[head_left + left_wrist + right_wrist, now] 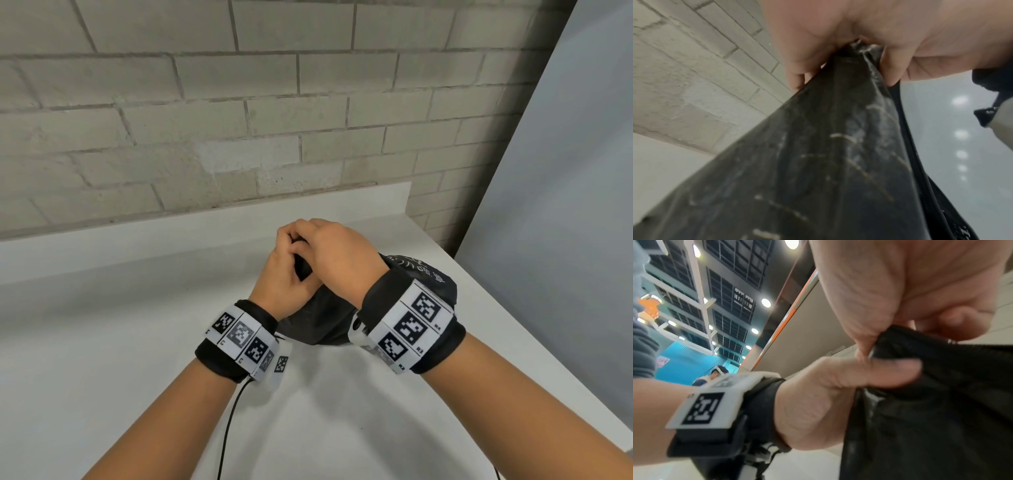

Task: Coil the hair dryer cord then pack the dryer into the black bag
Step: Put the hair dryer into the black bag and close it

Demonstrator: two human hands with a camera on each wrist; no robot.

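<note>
Two hands meet over one black bag on a white tabletop set against a pale brick wall. The left hand curls its fingers around the gathered neck of the bag, thumb pressed against the fabric; the right hand pinches the same bunched top just beside it. The bag's body lies under the right wrist, white lettering showing. One marker band wraps each wrist. The hair dryer cannot be seen.
</note>
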